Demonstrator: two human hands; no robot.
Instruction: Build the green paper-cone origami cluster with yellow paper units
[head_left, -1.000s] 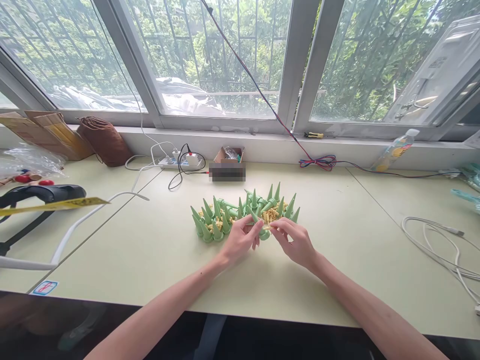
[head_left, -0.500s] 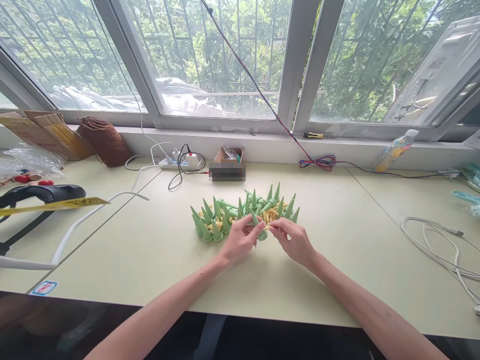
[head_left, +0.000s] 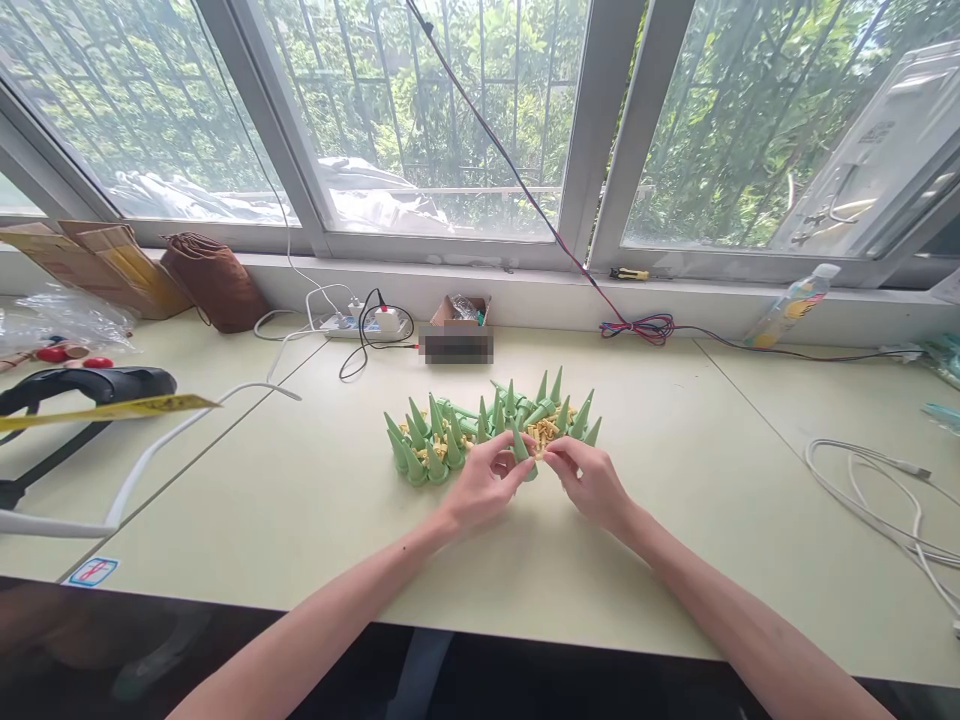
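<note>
My left hand [head_left: 491,478] is closed around a green plastic cone [head_left: 519,442], which stands nearly upright with its tip up. Pinched in the fingertips of my right hand [head_left: 589,478] is a small yellowish piece [head_left: 541,455], held close against the cone's right side; the fingers partly hide it. Beyond my hands lies a cluster of several green cones [head_left: 414,467], most with their points up. Small gold-coloured pieces [head_left: 545,430] are heaped among them, and a few green parts [head_left: 459,412] lie on their sides behind.
On the pale table [head_left: 360,540], a small open box [head_left: 471,310] and a power strip [head_left: 352,325] stand at the back. A headset-like black frame [head_left: 135,383] lies left. White cables [head_left: 900,500] lie right, and a bottle [head_left: 791,308] leans near the window.
My right fingers have brought the small yellowish piece closer to the cone in my left hand. The whole view has shifted slightly; the cluster looks the same.
</note>
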